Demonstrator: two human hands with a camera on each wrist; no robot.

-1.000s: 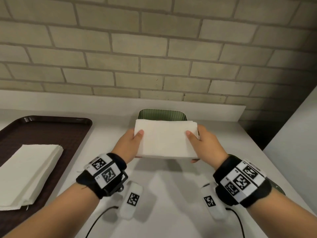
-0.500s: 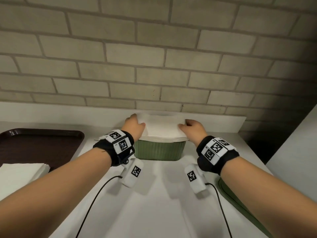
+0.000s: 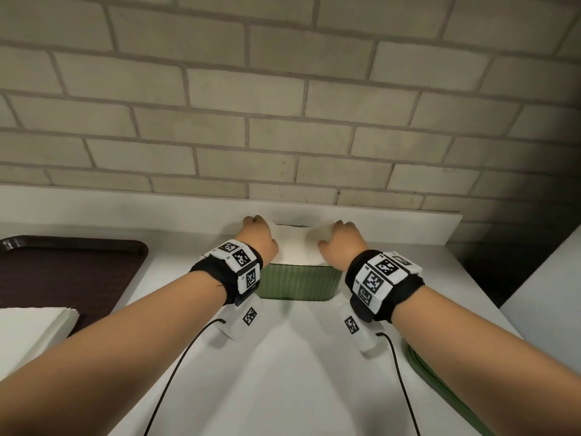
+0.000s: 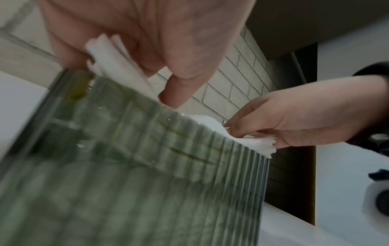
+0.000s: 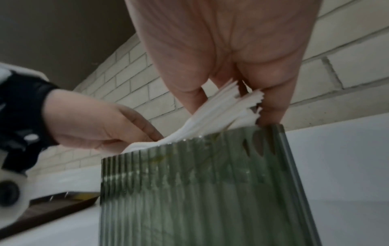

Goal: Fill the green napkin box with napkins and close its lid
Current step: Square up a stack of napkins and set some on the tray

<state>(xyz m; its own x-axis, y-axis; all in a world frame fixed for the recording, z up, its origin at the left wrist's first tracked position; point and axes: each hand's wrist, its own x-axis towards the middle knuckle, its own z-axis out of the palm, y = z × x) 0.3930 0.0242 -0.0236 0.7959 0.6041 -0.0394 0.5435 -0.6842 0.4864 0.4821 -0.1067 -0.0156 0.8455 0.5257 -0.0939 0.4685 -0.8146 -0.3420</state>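
The green ribbed napkin box [image 3: 298, 283] stands open near the back ledge. A white napkin stack [image 3: 294, 247] lies across its opening, sagging in the middle with both ends above the rim. My left hand [image 3: 256, 236] pinches the stack's left end and my right hand [image 3: 341, 239] pinches its right end. In the left wrist view my left hand grips the napkin stack [image 4: 113, 56] above the box [image 4: 136, 166]. The right wrist view has the napkin stack [image 5: 221, 113] fanned over the box [image 5: 200, 191]. The green lid [image 3: 440, 382] lies flat under my right forearm.
A dark brown tray [image 3: 78, 269] sits at the left with another white napkin pile [image 3: 31, 328] on it. A brick wall and a white ledge [image 3: 408, 225] close off the back. A white panel [image 3: 550, 294] stands at the right.
Both hands carried the napkin stack forward from in front of the box and lowered it onto the opening. Its middle now sinks into the box.
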